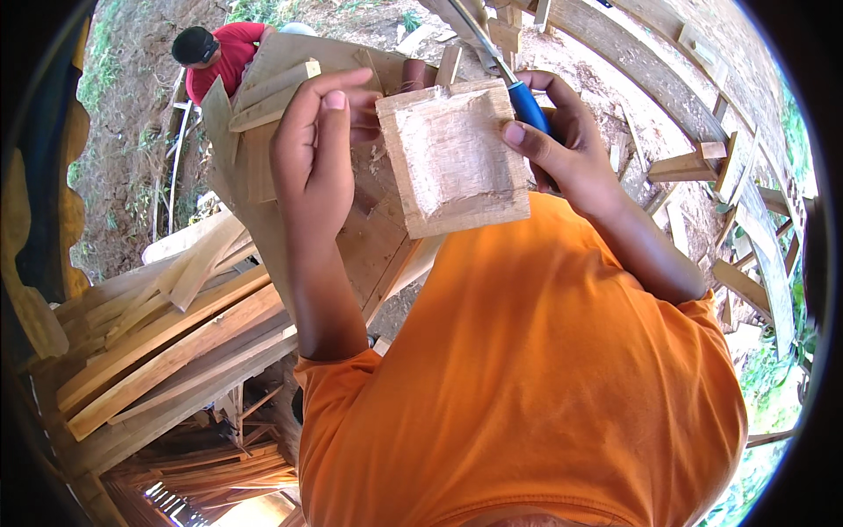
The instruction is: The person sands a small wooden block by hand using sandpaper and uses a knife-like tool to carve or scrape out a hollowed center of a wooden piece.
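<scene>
Well, hands (pixel 580 167) at block (pixel 455 158) edges

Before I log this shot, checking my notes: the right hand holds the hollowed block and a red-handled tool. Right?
Not quite: in the head view, the tool is blue-handled, not red-handled. The right hand does hold it and the hollowed block.
</scene>
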The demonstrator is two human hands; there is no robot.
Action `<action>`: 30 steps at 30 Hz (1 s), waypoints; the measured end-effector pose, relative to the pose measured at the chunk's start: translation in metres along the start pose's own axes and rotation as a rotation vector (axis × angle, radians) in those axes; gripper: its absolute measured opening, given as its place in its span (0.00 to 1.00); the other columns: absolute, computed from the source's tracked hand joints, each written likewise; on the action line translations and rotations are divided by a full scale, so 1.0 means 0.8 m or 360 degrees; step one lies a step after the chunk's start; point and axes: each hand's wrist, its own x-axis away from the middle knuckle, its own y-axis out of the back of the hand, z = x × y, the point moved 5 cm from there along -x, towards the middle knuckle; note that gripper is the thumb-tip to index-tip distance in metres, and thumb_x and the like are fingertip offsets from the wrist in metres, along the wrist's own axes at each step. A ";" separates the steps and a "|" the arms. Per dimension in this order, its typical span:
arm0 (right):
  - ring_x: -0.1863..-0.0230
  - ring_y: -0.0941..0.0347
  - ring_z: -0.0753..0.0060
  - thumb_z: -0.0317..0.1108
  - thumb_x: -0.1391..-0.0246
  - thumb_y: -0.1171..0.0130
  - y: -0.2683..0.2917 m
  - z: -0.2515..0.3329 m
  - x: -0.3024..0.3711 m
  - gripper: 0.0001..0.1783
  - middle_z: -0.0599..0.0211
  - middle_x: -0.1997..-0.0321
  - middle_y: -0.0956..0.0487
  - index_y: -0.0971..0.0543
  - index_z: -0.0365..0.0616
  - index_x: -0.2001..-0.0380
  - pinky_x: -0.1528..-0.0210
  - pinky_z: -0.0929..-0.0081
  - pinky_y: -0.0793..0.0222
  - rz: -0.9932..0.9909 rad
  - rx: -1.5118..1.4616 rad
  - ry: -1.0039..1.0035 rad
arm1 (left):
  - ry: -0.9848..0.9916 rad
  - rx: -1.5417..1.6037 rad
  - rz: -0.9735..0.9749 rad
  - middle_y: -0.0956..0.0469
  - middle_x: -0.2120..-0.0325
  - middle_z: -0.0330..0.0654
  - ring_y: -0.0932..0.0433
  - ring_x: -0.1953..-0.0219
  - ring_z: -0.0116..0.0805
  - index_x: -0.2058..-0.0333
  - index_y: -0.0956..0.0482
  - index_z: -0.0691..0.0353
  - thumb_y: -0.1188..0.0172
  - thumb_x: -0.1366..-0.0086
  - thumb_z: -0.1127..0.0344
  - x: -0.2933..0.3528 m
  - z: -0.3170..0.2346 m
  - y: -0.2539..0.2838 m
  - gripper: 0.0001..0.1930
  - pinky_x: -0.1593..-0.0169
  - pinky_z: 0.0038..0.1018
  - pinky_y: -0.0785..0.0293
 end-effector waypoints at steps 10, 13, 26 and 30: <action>0.67 0.19 0.82 0.45 0.43 0.27 -0.043 -0.064 -0.036 0.33 0.68 0.68 0.18 0.29 0.40 0.42 0.81 0.83 0.36 0.0195 0.0271 -0.0315 | 0.0431 0.0283 -0.0018 0.27 0.41 0.48 0.25 0.41 0.36 0.31 0.39 0.65 0.34 0.33 0.68 0.099 0.120 0.005 0.35 0.42 0.32 0.26; 0.64 0.17 0.80 0.37 0.37 0.33 -0.039 -0.070 -0.050 0.27 0.66 0.57 0.18 0.27 0.37 0.40 0.81 0.82 0.32 0.0332 0.0518 -0.0290 | 0.0574 -0.0015 -0.0177 0.26 0.41 0.50 0.24 0.41 0.38 0.35 0.31 0.67 0.36 0.33 0.69 0.136 0.149 0.041 0.28 0.41 0.33 0.26; 0.65 0.19 0.61 0.27 0.35 0.45 -0.126 0.097 -0.069 0.17 0.56 0.65 0.15 0.20 0.40 0.45 0.57 0.68 0.26 0.1327 0.1995 -0.0022 | 0.0321 -0.0825 -0.0440 0.21 0.46 0.50 0.23 0.40 0.52 0.38 0.28 0.58 0.28 0.39 0.50 0.172 0.162 0.089 0.35 0.39 0.42 0.28; 0.66 0.18 0.62 0.26 0.39 0.40 -0.182 0.112 -0.083 0.14 0.57 0.67 0.16 0.20 0.41 0.50 0.59 0.68 0.25 0.1580 0.2349 -0.0129 | 0.0216 -0.1068 -0.0560 0.29 0.41 0.53 0.32 0.38 0.58 0.33 0.36 0.58 0.20 0.55 0.38 0.202 0.134 0.084 0.55 0.36 0.52 0.36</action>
